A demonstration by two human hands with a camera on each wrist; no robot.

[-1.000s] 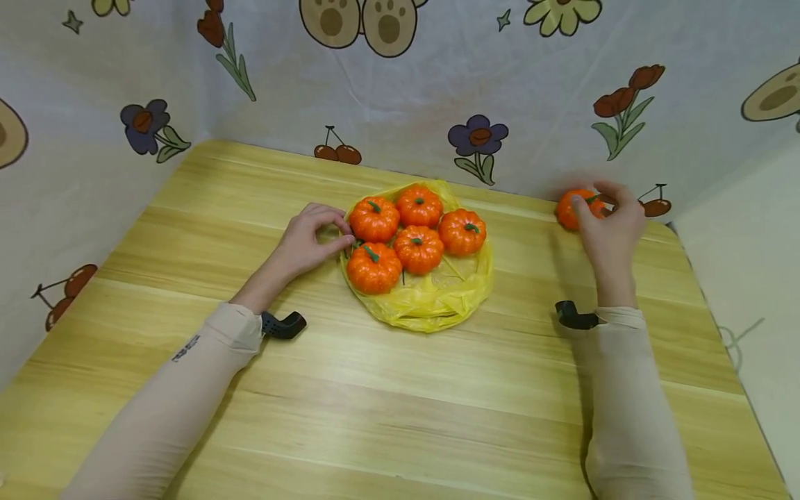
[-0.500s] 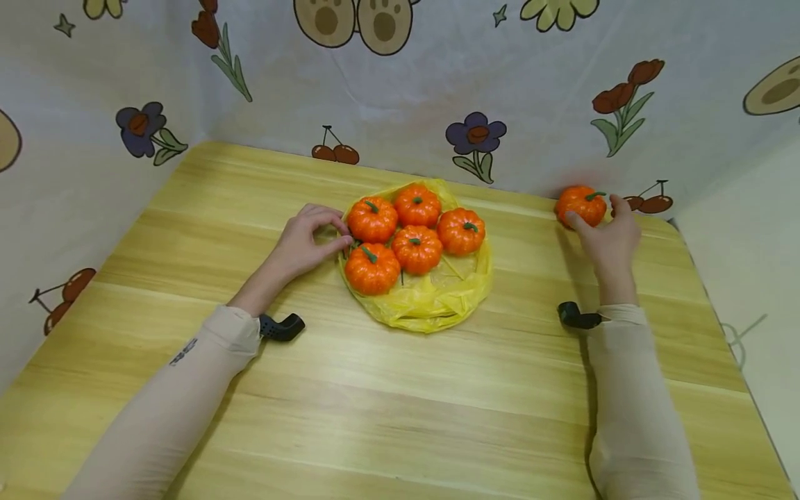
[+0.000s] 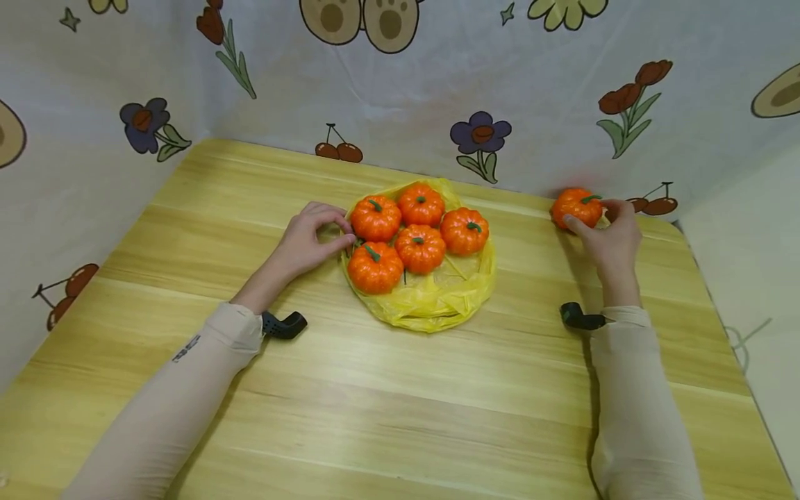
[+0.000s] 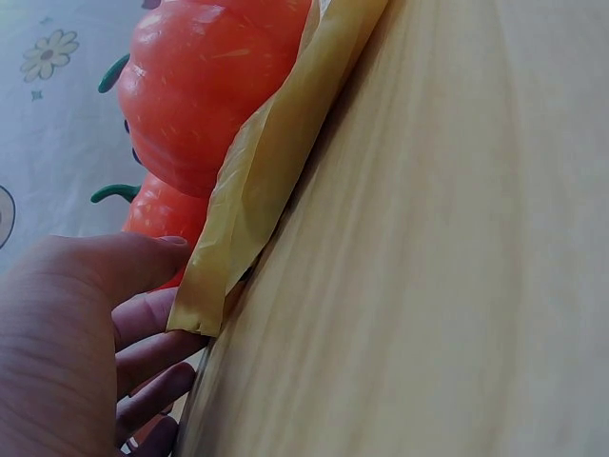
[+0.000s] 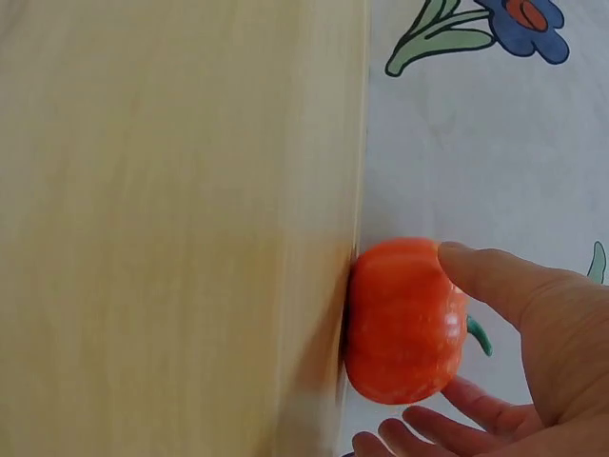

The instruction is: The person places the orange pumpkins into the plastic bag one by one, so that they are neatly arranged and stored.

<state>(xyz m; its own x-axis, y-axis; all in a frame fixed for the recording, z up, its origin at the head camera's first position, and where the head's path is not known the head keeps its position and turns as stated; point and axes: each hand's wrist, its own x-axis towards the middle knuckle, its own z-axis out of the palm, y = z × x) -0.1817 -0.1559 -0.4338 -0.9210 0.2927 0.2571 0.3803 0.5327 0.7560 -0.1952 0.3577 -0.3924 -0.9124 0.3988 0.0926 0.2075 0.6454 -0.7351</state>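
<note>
Several small orange pumpkins [image 3: 421,248] with green stems sit on a crumpled yellow plastic bag [image 3: 431,309]. At the bag's left edge, my left hand [image 3: 307,239] pinches the rim between thumb and fingers. The left wrist view shows that rim [image 4: 243,205] standing up beside the pumpkins, and part of the fingers is hidden behind it. On the far right of the table, a single pumpkin [image 3: 575,207] sits against the back edge. My right hand [image 3: 612,239] holds it between thumb and index finger. In the right wrist view the other fingers lie spread below the pumpkin [image 5: 404,319].
A wooden table [image 3: 400,417] carries everything. White cloth [image 3: 400,97] printed with flowers and cherries hangs along its back and left sides. At the right, the table edge meets a pale surface [image 3: 750,278]. Black wrist devices [image 3: 581,317] stick out from both sleeves.
My right hand has lowered from above the lone pumpkin to its near side, with the index finger now closer to it. The pumpkin has shifted slightly left. My left hand stays put.
</note>
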